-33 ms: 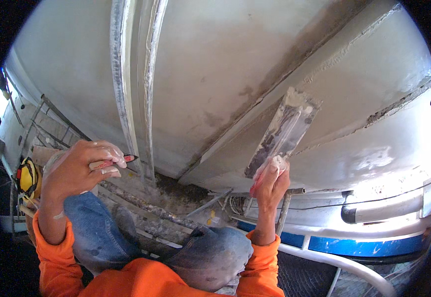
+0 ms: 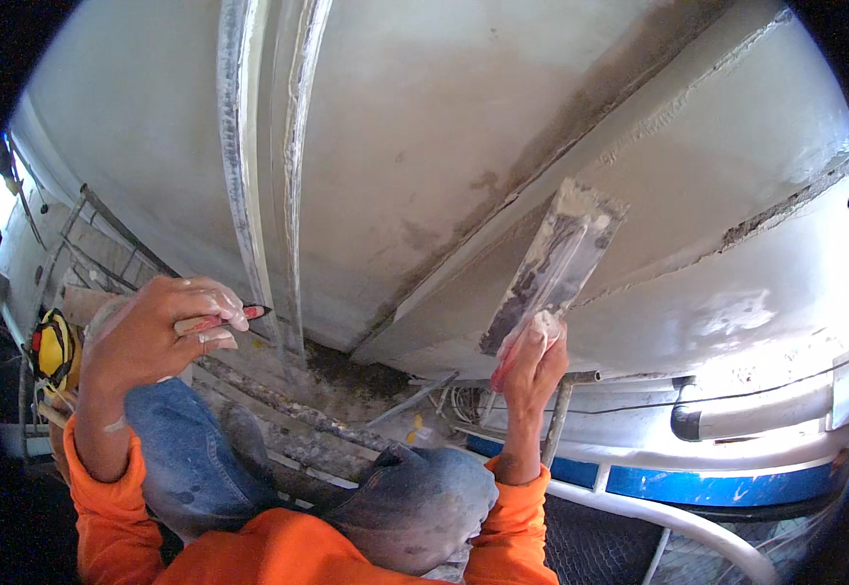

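Against the plastered ceiling, your right hand grips the putty knife, left hand clutching a red-handled tool; I'd keep the blade flat

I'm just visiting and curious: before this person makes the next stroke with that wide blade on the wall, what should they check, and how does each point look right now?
1. Right hand has a firm grip on the wide putty blade: ok, fingers wrap the handle.
2. Blade lies against the grey plastered wall: ok, its face rests on the slanted band.
3. Enough filler on the blade: cannot tell; it is smeared, but the amount is unclear.
4. Left hand controls the small red-handled tool: ok, held clear of the wall.
5. Footing: cannot tell; bent knees in blue jeans show, the feet do not.
6. Wall ahead of the blade free of obstacles: ok.
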Tool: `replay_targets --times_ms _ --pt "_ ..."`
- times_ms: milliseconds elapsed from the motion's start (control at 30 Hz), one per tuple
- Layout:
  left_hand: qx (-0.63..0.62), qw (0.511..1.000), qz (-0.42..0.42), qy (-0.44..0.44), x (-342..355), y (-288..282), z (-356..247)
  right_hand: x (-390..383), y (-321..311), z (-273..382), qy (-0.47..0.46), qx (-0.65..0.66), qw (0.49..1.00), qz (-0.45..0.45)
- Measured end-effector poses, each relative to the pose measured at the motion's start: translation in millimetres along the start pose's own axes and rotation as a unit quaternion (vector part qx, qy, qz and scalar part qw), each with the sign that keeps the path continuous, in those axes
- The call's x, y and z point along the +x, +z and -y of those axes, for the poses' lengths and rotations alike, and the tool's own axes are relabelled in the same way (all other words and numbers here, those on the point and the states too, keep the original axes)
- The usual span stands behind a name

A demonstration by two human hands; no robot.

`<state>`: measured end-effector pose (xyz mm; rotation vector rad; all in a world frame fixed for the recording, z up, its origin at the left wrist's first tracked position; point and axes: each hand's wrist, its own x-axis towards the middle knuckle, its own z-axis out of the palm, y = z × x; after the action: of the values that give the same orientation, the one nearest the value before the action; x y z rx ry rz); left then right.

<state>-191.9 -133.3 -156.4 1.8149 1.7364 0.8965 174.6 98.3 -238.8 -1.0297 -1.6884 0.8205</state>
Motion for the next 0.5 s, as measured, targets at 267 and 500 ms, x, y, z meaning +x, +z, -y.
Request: replay_targets --times_ms 267,500 --pt "-0.003 1.000 0.011 -0.010 27.6 -17.6 -9.2 28.5 -10.6 31.1 -0.006 0.044 0.999 -0.026" --pt "0.025 0.999 -0.005 0.041 29.8 -14.1 -3.5 27.5 -11.5 -1.1 -0.014 -0.035 0.999 -0.001"
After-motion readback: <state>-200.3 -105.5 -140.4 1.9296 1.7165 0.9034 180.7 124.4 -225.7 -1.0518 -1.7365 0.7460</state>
